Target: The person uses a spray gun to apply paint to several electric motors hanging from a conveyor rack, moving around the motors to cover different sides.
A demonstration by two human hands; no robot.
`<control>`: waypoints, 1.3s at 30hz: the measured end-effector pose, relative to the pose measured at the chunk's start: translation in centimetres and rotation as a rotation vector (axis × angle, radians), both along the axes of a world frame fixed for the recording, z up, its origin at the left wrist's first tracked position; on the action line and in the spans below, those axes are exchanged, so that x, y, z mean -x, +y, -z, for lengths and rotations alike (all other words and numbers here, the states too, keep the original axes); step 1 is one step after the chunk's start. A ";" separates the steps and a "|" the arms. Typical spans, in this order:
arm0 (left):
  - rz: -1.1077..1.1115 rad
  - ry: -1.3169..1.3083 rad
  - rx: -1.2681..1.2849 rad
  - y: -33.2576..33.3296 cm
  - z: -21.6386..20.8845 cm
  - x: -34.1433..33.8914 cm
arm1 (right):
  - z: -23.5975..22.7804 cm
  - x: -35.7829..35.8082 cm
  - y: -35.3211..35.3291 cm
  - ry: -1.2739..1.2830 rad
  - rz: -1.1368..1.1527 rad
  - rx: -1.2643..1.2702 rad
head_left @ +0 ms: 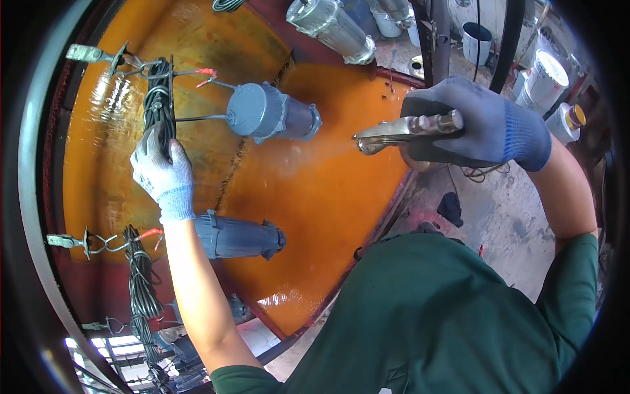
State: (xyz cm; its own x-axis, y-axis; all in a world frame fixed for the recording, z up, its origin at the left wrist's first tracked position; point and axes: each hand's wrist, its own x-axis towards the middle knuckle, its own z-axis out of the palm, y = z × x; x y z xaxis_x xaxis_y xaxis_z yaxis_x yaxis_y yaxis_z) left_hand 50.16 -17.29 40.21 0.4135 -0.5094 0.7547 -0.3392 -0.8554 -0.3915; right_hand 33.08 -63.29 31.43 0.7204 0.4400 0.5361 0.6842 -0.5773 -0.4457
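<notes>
My left hand [163,169], in a pale glove, is closed round the lower end of a coiled black cable [158,92] hanging from a hook and chain. A cord runs from there to a blue-grey motor [269,113], which hangs over an orange, wet-looking surface. My right hand [476,121], in a grey-blue glove, grips a metal spray gun [407,131]. Its nozzle points left toward the motor, a gap away from it, and a faint mist spreads from it. Below my left hand hangs a second blue-grey motor [239,236].
Another cable bundle [141,282] hangs at the lower left from a clip and chain [85,242]. At the top hangs a bare-metal motor [335,33]. Dark upright bars [440,46] stand beyond the orange sheet [341,203]. White buckets [543,79] sit on the floor at right.
</notes>
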 end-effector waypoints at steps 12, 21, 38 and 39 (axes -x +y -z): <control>-0.108 -0.089 -0.173 -4.6 0.8 2.8 | 19.3 1.2 2.3 0.583 0.137 -0.168; -0.121 -0.051 -0.200 -4.8 0.8 3.2 | 22.1 1.7 2.9 0.703 0.478 -0.795; -0.133 0.169 0.174 4.2 0.5 -3.2 | 21.6 2.4 -1.6 0.728 0.057 -0.514; -0.092 0.185 0.197 2.9 0.8 -2.9 | 20.9 2.4 -1.7 0.722 0.057 -0.519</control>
State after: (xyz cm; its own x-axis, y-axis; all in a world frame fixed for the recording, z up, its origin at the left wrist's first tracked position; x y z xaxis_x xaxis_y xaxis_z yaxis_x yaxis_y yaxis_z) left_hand 53.11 -14.41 39.38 0.5912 -0.3147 0.7426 -0.3070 -0.9392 -0.1537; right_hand 30.73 -64.96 10.57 0.9732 0.2208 0.0645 0.1115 -0.2072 -0.9719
